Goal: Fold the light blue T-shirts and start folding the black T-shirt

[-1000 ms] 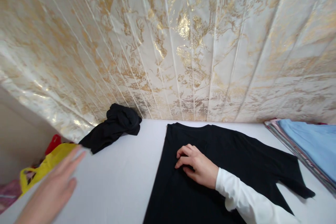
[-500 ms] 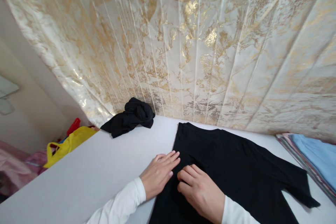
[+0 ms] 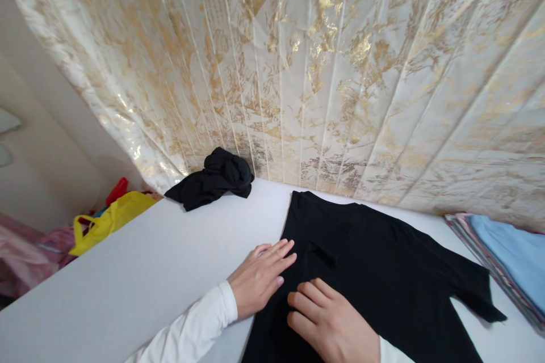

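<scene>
A black shirt (image 3: 383, 261) lies spread on the white table, with a small raised fold in its upper left part. My left hand (image 3: 261, 275) rests flat across the shirt's left edge, fingers stretched out over the cloth. Just right of it, my right hand (image 3: 330, 317) is closed with curled fingers on the shirt's fabric. The fingertips are partly hidden beneath the hand. On the right, a sleeve of the shirt reaches out, with a loose thread at its end.
A crumpled black cloth (image 3: 215, 178) sits at the back of the white table (image 3: 140, 272). Folded garments (image 3: 506, 255) are stacked at the right. Beyond the left edge lie a yellow cloth (image 3: 113, 221) and pink fabric (image 3: 25, 255). A gold-patterned curtain (image 3: 272, 68) hangs behind.
My right hand has moved slightly down and towards me along the shirt, and the fold in the cloth shows more clearly. My left hand stays nearly in place. The view has shifted slightly.
</scene>
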`<action>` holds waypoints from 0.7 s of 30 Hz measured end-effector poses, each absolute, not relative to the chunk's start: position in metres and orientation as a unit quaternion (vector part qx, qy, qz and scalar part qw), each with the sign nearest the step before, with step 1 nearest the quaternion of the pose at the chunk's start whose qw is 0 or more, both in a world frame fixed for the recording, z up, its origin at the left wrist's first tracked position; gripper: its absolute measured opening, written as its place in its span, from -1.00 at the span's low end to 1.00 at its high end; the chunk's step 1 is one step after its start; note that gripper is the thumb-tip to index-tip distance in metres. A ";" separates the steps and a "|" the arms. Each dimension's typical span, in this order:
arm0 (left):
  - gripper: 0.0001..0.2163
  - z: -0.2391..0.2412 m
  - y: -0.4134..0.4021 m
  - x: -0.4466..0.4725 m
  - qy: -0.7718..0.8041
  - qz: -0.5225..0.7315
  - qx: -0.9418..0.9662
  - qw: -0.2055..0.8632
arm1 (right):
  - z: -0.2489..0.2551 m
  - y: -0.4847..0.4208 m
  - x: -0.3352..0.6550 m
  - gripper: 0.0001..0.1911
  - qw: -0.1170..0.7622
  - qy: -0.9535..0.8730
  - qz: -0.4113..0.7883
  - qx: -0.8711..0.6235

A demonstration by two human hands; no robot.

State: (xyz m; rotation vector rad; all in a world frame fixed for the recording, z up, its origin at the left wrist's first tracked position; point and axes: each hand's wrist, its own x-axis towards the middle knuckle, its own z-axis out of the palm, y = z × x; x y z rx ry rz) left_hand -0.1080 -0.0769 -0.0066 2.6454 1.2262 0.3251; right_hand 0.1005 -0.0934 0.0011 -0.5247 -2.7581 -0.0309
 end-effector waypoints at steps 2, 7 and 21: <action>-0.48 -0.005 -0.087 -0.109 0.415 0.106 0.898 0.102 | 0.000 -0.101 0.095 -0.81 0.185 -0.969 -0.035 -0.160; -0.48 -0.003 -0.101 -0.115 0.409 0.078 0.904 0.095 | -0.004 -0.113 0.090 -0.73 0.221 -0.965 -0.043 -0.132; -0.45 0.007 -0.164 -0.131 0.395 0.086 0.911 0.079 | -0.012 -0.174 0.077 -0.63 0.346 -0.926 -0.104 -0.112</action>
